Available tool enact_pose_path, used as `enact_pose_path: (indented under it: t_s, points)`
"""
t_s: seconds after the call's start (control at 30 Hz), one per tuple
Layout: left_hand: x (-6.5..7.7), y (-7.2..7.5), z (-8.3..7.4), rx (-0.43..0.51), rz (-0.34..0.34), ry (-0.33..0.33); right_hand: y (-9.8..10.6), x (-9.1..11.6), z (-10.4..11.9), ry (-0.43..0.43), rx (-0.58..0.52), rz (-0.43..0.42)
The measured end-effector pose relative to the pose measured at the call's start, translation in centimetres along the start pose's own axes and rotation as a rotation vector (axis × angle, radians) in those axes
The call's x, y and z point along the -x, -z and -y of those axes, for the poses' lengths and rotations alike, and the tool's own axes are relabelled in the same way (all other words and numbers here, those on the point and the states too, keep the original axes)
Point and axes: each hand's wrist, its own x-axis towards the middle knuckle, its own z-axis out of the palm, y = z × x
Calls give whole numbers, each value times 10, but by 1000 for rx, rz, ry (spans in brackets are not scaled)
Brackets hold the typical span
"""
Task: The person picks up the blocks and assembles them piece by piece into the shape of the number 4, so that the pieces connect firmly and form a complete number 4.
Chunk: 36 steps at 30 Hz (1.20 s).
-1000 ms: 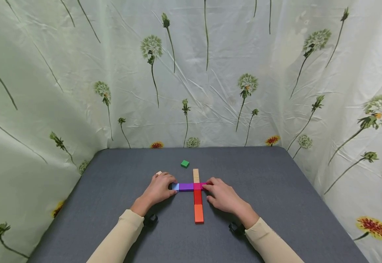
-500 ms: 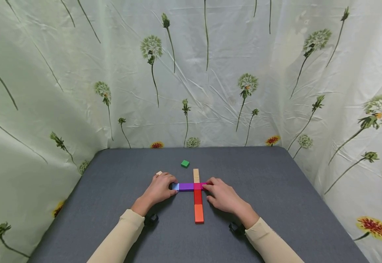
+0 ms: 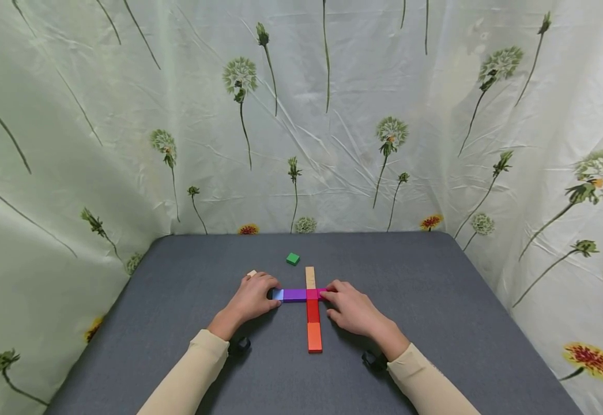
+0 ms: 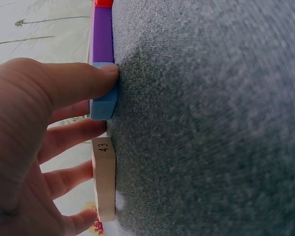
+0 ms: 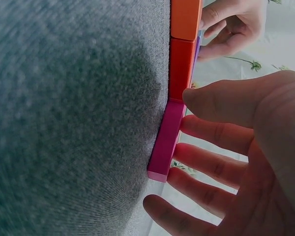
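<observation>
Wooden blocks lie in a cross on the table. My left hand (image 3: 253, 297) pinches the light blue block (image 4: 102, 105) at the cross's left end, thumb on its near side. The purple block (image 3: 294, 295) joins it to the middle. My right hand (image 3: 353, 308) rests extended fingers along the magenta block (image 5: 163, 142) on the right arm, its thumb near the red block (image 5: 181, 69). Below the red one lies an orange block (image 3: 314, 337); a plain wood block (image 3: 310, 278) forms the top. Beneath the left fingers sits another plain block (image 4: 104, 182), marked 43, mostly hidden in the head view.
A green block (image 3: 293, 259) lies apart, behind the cross. Dark grey cloth covers the table (image 3: 410, 265). A pale curtain (image 3: 332, 127) with dandelion prints hangs behind and at both sides.
</observation>
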Motion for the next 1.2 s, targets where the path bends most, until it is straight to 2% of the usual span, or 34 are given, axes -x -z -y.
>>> enact_pose_path:
  t_s: [0.43, 0.6, 0.9, 1.2]
  points:
    - [3, 5, -1, -8, 13, -24, -1, 2, -1, 8, 1, -8]
    - [3, 9, 1, -2, -16, -25, -2, 2, -1, 8, 4, -9]
    - [6, 13, 8, 53, -64, 22, -3, 1, -2, 12, -3, -9]
    - [11, 18, 15, 94, -130, 1, -1, 1, -1, 13, -3, -13]
